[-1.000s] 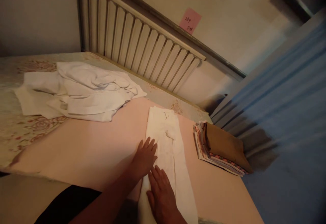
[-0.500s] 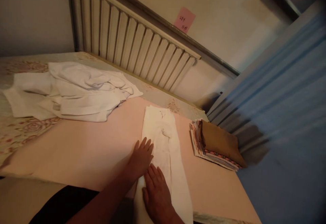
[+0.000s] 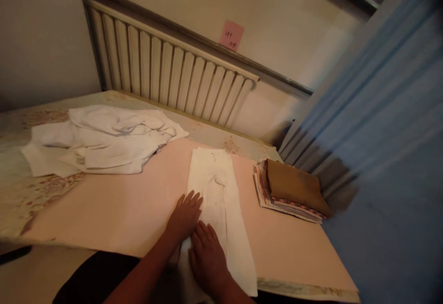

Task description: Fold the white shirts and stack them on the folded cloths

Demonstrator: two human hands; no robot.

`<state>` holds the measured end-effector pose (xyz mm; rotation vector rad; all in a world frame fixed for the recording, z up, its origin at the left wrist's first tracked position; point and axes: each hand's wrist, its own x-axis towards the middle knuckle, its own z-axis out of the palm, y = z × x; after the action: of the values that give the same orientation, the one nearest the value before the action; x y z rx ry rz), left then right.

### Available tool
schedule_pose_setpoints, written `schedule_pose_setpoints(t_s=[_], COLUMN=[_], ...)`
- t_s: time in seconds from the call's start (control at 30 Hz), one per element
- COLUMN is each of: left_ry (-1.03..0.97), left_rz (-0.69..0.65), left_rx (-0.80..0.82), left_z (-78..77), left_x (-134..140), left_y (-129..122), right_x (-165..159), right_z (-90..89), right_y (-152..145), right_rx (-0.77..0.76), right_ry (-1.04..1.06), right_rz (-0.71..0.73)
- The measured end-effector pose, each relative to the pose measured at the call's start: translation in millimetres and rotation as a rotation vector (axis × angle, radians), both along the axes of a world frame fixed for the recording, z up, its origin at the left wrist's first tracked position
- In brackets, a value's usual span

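A pair of white trousers [image 3: 214, 188] lies folded lengthwise on the pink cloth [image 3: 114, 207], its near end reaching the table's front edge. My left hand [image 3: 185, 214] rests on the trousers' left edge with its fingers stretched out. Just nearer to me, my right hand [image 3: 208, 258] lies flat on the lower part, fingers extended. The two hands nearly meet, and neither grips anything. Part of the trousers under the palms is hidden.
Crumpled white clothes [image 3: 107, 142] lie at the back left. On the right sits a stack of folded fabrics [image 3: 294, 188], brown on top, beside a blue curtain [image 3: 387, 147]. A radiator [image 3: 169, 68] runs along the wall behind the table.
The camera view has tilted, so the scene sits a little differently in the picture. Both hands stay flat at about the same place on the trousers.
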<state>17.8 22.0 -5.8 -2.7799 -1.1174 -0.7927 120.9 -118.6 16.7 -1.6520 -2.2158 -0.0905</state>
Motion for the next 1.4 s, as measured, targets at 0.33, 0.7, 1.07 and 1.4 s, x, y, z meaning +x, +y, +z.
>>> schedule_pose_setpoints(t_s=[0.33,0.7,1.07,1.4], left_ry=[0.053,0.088,0.122,0.166], left_rz=[0.016,0.030,0.033,0.027], left_rx=[0.026,0.032,0.050,0.037], left_z=[3.7,6.4,3.2,4.2], left_x=[-5,-8,-7,-4], left_y=[-9,-19,-22,-43], right_x=[12,118,139,141], right_z=[7.5,-14.5,-24.1,-25.5], right_y=[2,7,-8,-8], right_rx=[-0.039,0.207,0.176,0.221], right_ry=[0.177,0.170,-0.056,-0.031], right_rz=[0.070,-0.258,-0.232,-0.226])
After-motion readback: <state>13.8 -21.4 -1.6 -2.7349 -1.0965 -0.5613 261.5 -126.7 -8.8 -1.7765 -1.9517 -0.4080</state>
